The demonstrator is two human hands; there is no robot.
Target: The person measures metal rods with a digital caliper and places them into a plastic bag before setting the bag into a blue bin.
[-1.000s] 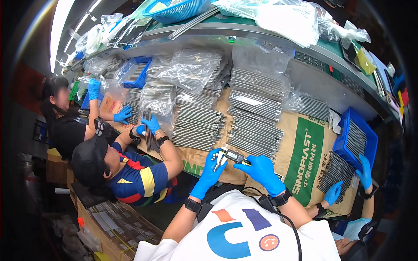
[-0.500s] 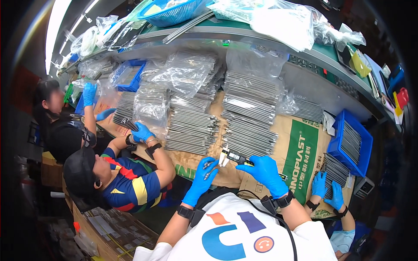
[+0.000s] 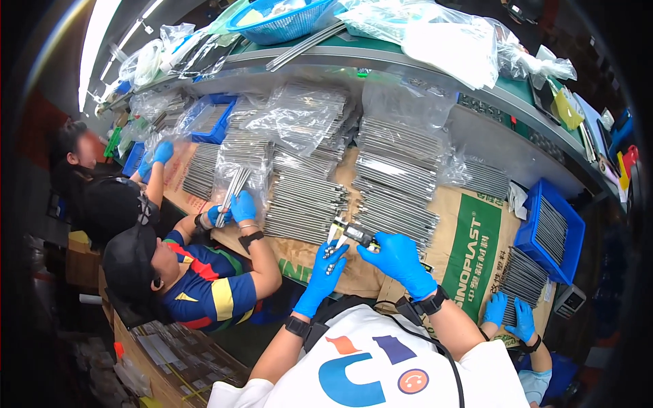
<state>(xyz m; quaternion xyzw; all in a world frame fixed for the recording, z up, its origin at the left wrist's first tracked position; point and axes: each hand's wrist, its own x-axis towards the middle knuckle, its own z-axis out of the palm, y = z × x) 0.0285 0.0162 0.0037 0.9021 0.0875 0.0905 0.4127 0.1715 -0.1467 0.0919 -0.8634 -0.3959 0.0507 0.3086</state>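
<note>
I'm mid-measurement, my right hand [image 3: 398, 257] closed around the digital caliper [image 3: 354, 234] while my left hand [image 3: 326, 272] pinches a thin metal rod [image 3: 331, 253] at its jaws, just before the stacked rods [image 3: 306, 204]; next, I judge, needs a steady squeeze.

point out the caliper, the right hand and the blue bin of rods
caliper [image 3: 355, 234], head view, on its dark body
right hand [image 3: 396, 256], head view, back of the glove
blue bin [image 3: 573, 234], head view, right rim
</note>
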